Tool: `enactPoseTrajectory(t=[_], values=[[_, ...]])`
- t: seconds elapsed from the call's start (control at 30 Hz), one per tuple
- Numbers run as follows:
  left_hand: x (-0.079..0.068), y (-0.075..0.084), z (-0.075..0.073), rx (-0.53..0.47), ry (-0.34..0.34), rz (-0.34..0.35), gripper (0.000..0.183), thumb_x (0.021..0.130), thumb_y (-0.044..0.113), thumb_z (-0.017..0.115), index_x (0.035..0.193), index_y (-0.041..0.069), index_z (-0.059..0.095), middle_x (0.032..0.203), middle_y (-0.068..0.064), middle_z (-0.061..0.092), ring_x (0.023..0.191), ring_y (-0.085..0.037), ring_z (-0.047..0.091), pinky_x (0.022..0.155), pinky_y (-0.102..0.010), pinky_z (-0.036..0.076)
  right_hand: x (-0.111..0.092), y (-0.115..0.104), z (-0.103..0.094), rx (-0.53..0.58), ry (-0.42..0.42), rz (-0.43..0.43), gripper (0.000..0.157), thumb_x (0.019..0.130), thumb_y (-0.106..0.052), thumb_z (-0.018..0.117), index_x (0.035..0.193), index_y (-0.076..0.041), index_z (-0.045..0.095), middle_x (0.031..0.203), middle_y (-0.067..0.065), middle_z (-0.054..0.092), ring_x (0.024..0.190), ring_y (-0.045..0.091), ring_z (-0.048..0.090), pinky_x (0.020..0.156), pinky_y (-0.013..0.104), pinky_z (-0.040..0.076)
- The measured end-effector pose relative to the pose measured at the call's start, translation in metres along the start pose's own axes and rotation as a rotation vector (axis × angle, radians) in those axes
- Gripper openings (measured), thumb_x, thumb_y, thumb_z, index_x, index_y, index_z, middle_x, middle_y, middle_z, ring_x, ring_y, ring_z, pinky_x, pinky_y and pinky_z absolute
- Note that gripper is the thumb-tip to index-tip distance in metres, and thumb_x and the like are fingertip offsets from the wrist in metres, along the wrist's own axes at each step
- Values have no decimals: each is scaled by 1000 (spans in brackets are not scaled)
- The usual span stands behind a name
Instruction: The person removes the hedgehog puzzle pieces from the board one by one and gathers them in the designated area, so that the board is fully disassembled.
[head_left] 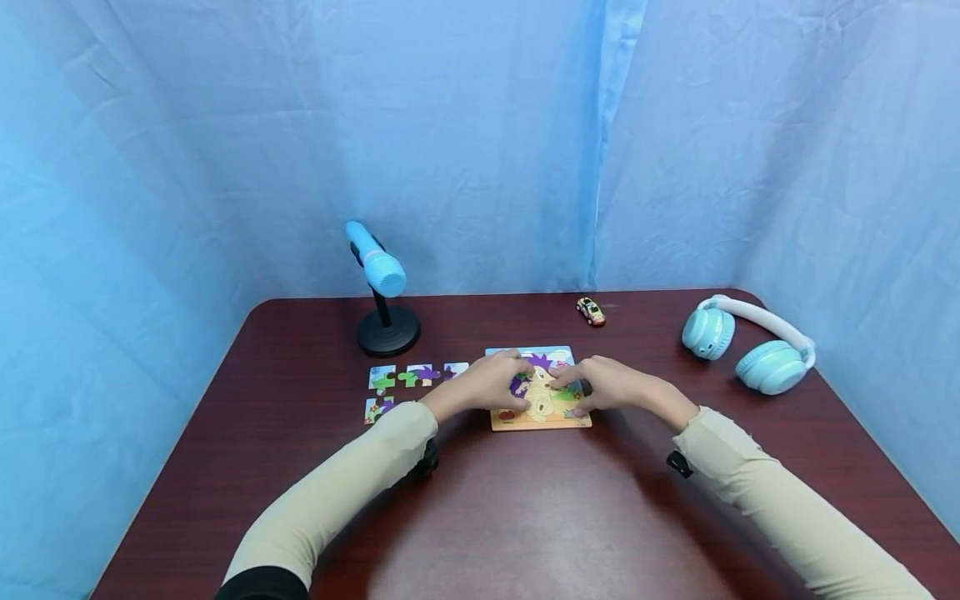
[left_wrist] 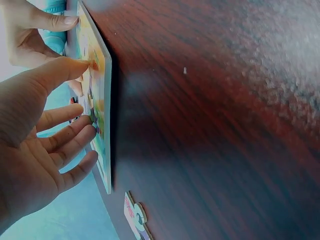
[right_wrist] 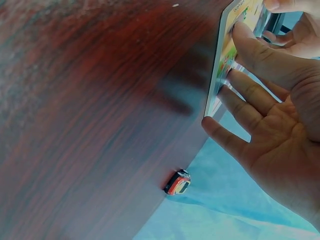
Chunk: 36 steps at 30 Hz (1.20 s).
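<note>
A jigsaw puzzle board [head_left: 542, 422] with a colourful cartoon picture lies flat on the dark wooden table. My left hand [head_left: 495, 383] is over its left side, thumb and fingers spread with the tips at the picture. From the other side my right hand [head_left: 611, 385] reaches in, its thumb and fingertips on the board's right half. In the right wrist view, the little finger [right_wrist: 225, 136] meets the board's edge. Loose puzzle pieces [head_left: 381, 377] lie in rows left of the board, partly hidden by the left forearm.
A blue microphone [head_left: 384, 273] on a round black stand [head_left: 388, 332] is at the back left. Behind the board sits a small toy car [head_left: 591, 312]. Pale blue headphones [head_left: 771, 367] rest near the table's right edge. Blue curtains [head_left: 465, 150] hang behind.
</note>
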<state>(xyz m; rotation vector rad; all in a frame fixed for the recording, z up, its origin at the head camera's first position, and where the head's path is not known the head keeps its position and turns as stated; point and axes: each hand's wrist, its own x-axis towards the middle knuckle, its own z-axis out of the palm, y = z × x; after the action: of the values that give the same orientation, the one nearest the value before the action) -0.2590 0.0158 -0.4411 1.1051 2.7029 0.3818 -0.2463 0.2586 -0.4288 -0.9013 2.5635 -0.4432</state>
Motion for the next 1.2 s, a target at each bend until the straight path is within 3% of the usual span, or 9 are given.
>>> enactPoseTrajectory(t=[0.17, 0.53, 0.9, 1.2], values=[[0, 1, 1, 1, 3, -12, 51, 89, 40, 77, 133, 15, 68, 126, -6, 62, 109, -16, 60, 93, -34, 53, 0, -2, 0, 2, -3, 13, 53, 86, -18, 82, 137, -13, 66, 150, 10, 56, 140, 34, 51, 108, 52, 46], [1, 3, 1, -67, -10, -14, 47, 91, 32, 76, 131, 10, 68, 130, -10, 61, 116, -20, 58, 101, -35, 51, 1, -1, 0, -6, -3, 4, 52, 86, -18, 82, 136, -12, 67, 148, 11, 57, 141, 36, 50, 109, 54, 45], [2, 6, -2, -58, -35, -43, 64, 92, 34, 76, 148, 13, 54, 133, -10, 55, 115, -20, 50, 95, -33, 50, 1, -2, 0, -4, -3, 6, 53, 87, -19, 81, 137, -12, 66, 149, 11, 57, 141, 34, 50, 110, 53, 44], [4, 5, -4, -97, -15, -42, 71, 89, 32, 79, 150, 10, 51, 135, -12, 55, 121, -23, 51, 97, -36, 50, 1, -3, -1, -10, -3, 6, 53, 86, -19, 82, 137, -12, 66, 148, 11, 58, 139, 33, 52, 108, 52, 46]])
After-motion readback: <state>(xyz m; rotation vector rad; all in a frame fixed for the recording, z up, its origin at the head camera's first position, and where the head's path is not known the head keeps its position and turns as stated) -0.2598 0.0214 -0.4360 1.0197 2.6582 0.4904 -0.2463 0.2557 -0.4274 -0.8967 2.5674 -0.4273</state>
